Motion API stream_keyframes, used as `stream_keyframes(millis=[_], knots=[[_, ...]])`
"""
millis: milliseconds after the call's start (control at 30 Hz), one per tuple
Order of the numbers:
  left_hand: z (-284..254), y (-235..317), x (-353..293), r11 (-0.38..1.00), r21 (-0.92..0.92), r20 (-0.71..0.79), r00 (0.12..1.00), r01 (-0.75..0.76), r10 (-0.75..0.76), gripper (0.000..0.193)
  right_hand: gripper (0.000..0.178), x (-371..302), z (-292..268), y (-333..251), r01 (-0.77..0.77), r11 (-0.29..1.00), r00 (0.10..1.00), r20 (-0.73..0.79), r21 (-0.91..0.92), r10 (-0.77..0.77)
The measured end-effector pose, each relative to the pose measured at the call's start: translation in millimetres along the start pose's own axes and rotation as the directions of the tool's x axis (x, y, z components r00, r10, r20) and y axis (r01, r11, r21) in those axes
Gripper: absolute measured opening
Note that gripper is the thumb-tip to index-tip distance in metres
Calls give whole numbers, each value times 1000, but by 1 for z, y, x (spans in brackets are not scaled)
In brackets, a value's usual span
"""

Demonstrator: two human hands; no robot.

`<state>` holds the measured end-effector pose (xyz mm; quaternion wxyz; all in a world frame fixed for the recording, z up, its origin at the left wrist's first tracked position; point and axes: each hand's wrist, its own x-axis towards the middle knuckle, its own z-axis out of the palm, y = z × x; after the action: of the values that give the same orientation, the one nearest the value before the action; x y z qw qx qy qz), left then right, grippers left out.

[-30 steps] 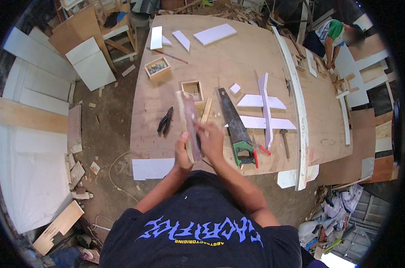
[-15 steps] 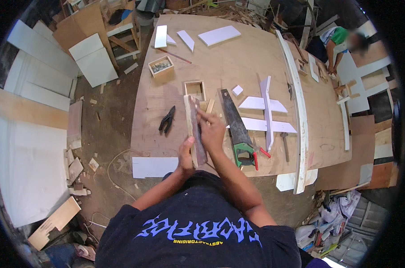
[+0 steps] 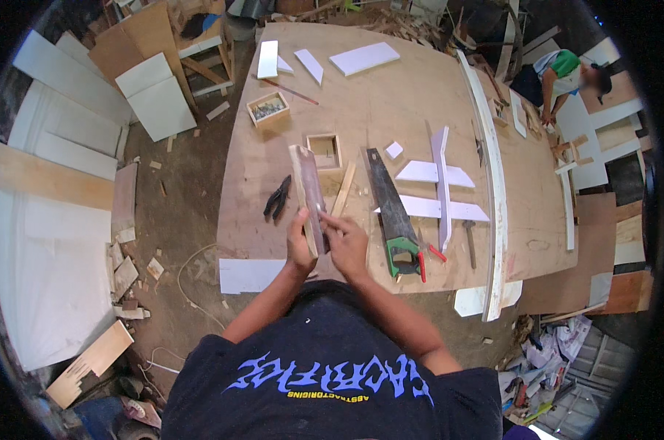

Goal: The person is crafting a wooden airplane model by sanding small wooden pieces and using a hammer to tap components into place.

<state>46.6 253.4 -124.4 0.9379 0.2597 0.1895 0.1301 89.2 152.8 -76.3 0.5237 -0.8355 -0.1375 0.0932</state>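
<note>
- Head view: from where I stand, the person's left hand is wrapped around the near part of a thick wooden board, its thumb up against the pale, rough edge.
- The board is between the two hands, held over the near side of a big worktable.
- Its long axis runs away from the person's body. The near end sits by the left palm; the far end reaches well past both hands and leans a little toward the left-hand side. The reddish-brown face is turned toward the right hand.
- The right hand has its index finger stretched to that face, the other fingers curled in. I can't tell whether it pinches anything small.
- Left of the left hand and slightly beyond it lie black pliers.
- Straight beyond the hands is a small open box, with a slim wood strip between it and the right hand.
- Just right of the right hand lies a handsaw, green-and-red handle nearest, blade pointing away.
- Farther right are white crossed boards and a hammer.
- Well off past the right hand, a co-worker bends forward.
</note>
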Motion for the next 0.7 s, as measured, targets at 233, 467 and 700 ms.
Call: stream_keyframes(millis=[233, 467, 700], knots=[[-2, -20, -6, 998, 37, -122, 992, 40, -35, 43, 29, 45, 1, -4, 14, 999, 1000, -8, 36, -14], [14, -22, -27, 994, 111, -149, 989, 16, 0, 44, 26, 50, 1, -15, 39, 998, 994, -101, 38, -35], [-20, -5, -2, 1000, -5, 22, 999, -27, 27, 52, 31, -11, 5, 7, 24, 998, 999, 28, 65, -26]])
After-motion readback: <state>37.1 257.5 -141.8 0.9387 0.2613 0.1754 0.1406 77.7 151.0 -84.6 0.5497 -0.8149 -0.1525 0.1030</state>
